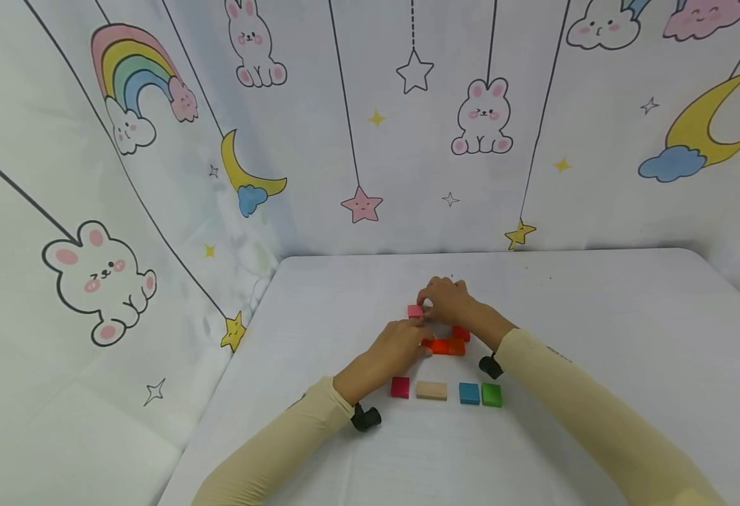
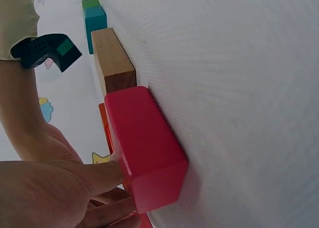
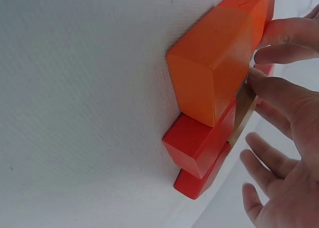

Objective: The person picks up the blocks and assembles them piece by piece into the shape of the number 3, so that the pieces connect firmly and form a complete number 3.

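Observation:
My left hand [image 1: 398, 346] pinches the left end of a red-orange block [image 1: 438, 346]; an orange block [image 1: 456, 346] adjoins that block on the right. Just beyond, my right hand [image 1: 450, 302] holds a pink block [image 1: 414, 310] between thumb and index finger. Its other fingers [image 3: 261, 161] are spread apart in the right wrist view. Red blocks [image 3: 199, 141] stand beside the orange one, with a strip of wooden block [image 3: 243, 108] visible behind them. In the left wrist view, a crimson block [image 2: 144, 138] partly hides the left fingers.
Nearer the person, a row holds the crimson block, a plain wooden block [image 1: 431, 391], a blue block [image 1: 469, 393] and a green block [image 1: 492, 395]. The white table [image 1: 597, 351] meets a patterned curtain [image 1: 319, 140] at the back. Dark wrist cameras [image 1: 366, 418] hang below both sleeves.

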Demonstrator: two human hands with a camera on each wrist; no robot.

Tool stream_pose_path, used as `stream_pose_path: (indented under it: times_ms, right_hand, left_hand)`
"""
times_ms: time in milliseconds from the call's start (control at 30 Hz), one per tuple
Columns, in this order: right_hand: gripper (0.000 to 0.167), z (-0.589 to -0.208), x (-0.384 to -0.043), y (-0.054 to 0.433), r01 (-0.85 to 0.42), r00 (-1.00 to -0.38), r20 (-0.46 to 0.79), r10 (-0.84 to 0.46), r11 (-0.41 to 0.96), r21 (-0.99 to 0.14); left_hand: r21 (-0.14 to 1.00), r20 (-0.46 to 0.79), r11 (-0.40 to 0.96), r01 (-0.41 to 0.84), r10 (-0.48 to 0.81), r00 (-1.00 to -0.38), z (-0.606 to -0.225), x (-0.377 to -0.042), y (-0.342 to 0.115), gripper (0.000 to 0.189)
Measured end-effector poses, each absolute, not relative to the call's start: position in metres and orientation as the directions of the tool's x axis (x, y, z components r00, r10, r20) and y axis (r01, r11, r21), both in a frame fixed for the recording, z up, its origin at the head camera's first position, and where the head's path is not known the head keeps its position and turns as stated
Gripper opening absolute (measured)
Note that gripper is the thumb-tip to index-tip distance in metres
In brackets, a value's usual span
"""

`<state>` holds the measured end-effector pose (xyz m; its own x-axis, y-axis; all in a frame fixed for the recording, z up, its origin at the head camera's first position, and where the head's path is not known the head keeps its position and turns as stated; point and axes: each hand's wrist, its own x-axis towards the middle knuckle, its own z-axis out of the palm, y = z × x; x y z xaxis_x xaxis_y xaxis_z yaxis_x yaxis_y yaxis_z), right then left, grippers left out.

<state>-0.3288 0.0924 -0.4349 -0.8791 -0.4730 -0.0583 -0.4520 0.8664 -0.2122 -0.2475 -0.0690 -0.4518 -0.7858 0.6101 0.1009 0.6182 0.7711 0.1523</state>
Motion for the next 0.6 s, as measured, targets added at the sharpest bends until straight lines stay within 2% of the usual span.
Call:
stream_pose_path:
  times_ms: [600]
  right_hand:
    - [0.028,-0.438,-0.3284,0.0959,-0.449,-0.881,-0.045,-0.471,0.862,-0.234]
  left_hand:
    - [0.155,0.097,0.773,0.616,0.608,-0.788,-0.4527,-0.2479,-0.0693,0.029]
